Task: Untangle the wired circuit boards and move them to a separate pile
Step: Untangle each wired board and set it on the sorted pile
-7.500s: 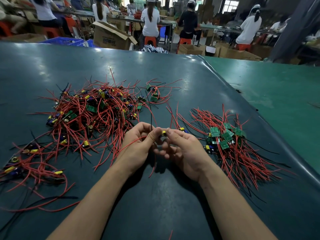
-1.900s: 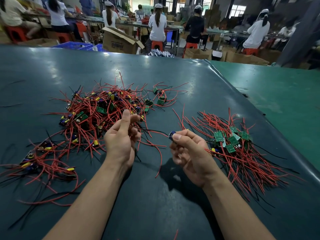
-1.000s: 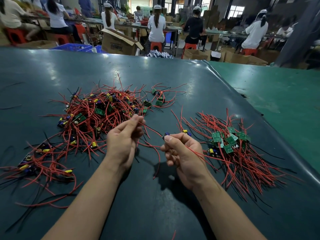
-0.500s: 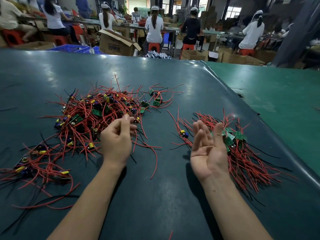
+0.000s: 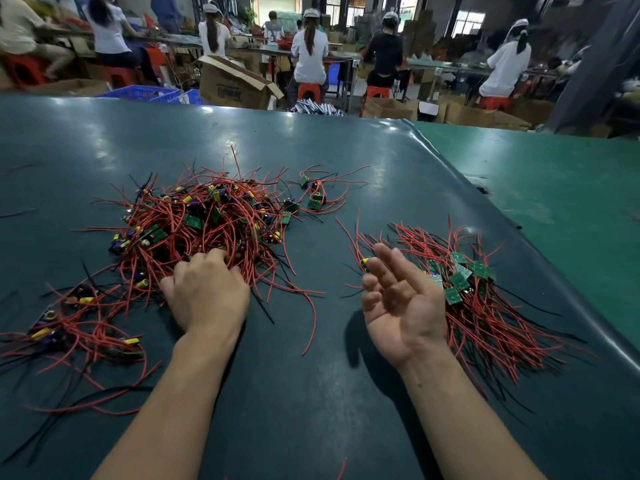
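Observation:
A big tangled pile of red-wired circuit boards (image 5: 201, 220) lies on the left of the dark mat (image 5: 311, 410). My left hand (image 5: 207, 296) lies palm down on the pile's near edge, its fingertips buried among the wires. A separate pile of boards with combed-out wires (image 5: 485, 306) lies on the right. My right hand (image 5: 401, 303) hovers palm up just left of that pile, fingers relaxed and holding nothing. One board with a yellow capacitor (image 5: 364, 261) lies by its fingertips.
A looser cluster of wired boards (image 5: 69, 327) trails off at the near left, and a small cluster (image 5: 315, 199) sits behind the big pile. The mat's raised edge (image 5: 540, 271) borders a lighter green surface (image 5: 554, 202). Seated workers and a cardboard box (image 5: 232, 86) are beyond the table.
My right hand, which pinched a board a second ago, let it go beside the right pile and stays open. My left hand dropped forward onto the tangled pile.

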`<state>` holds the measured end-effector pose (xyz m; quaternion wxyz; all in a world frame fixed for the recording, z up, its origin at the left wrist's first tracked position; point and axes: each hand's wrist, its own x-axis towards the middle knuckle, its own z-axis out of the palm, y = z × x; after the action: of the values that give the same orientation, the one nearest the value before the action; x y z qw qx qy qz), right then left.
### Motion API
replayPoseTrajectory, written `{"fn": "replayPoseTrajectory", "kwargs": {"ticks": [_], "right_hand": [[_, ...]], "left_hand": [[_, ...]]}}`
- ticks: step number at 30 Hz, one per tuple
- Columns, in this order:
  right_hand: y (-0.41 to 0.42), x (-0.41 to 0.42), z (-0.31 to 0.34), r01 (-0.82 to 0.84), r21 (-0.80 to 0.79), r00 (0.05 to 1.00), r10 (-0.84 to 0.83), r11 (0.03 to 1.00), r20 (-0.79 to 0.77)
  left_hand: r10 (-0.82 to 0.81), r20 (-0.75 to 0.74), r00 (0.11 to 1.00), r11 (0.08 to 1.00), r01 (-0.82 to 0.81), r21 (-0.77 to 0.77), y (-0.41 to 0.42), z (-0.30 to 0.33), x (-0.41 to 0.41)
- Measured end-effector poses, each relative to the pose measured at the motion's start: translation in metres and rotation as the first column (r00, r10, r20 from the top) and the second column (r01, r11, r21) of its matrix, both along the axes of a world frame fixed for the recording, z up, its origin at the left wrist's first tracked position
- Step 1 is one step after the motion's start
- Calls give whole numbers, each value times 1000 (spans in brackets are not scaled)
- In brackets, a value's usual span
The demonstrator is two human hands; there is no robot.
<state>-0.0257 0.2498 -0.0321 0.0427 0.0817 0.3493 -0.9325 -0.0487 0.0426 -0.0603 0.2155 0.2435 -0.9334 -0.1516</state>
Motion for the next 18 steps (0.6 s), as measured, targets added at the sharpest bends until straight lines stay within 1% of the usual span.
{"fn": "replayPoseTrajectory", "kwargs": {"ticks": [3,5,7,9,10,11,12,14,15,18], "right_hand": [[-1,0,-2,-30,62,1000,30,998,0],[-3,-1,-3,-59,179,998,60,982,-5],[-7,0,-6,-98,322,994,109,942,-17],[-13,2,-10,-128,432,987,156,893,-29],[-16,3,-11,-112,474,987,152,873,-48],[-18,4,-14,-55,516,989,117,855,-88],[-19,4,-16,41,557,987,55,830,-154],[-17,4,-19,245,603,952,-71,759,-297],[-15,4,-19,304,609,933,-102,733,-344],[-16,5,-22,349,636,908,-80,688,-412]], "left_hand": [[4,-57,998,999,-1,46,-1,0,1],[3,-116,993,997,5,72,0,-1,2],[-19,-201,979,995,38,93,1,0,2],[-132,-260,956,986,153,63,3,2,1],[-208,-263,942,973,226,41,4,2,0],[-259,-244,935,961,275,32,5,1,-1],[-274,-215,937,957,289,39,6,0,-2],[-234,-193,953,964,253,81,5,0,-3],[-203,-202,958,968,228,104,4,0,-2],[-147,-180,973,982,166,96,2,1,-1]]}}
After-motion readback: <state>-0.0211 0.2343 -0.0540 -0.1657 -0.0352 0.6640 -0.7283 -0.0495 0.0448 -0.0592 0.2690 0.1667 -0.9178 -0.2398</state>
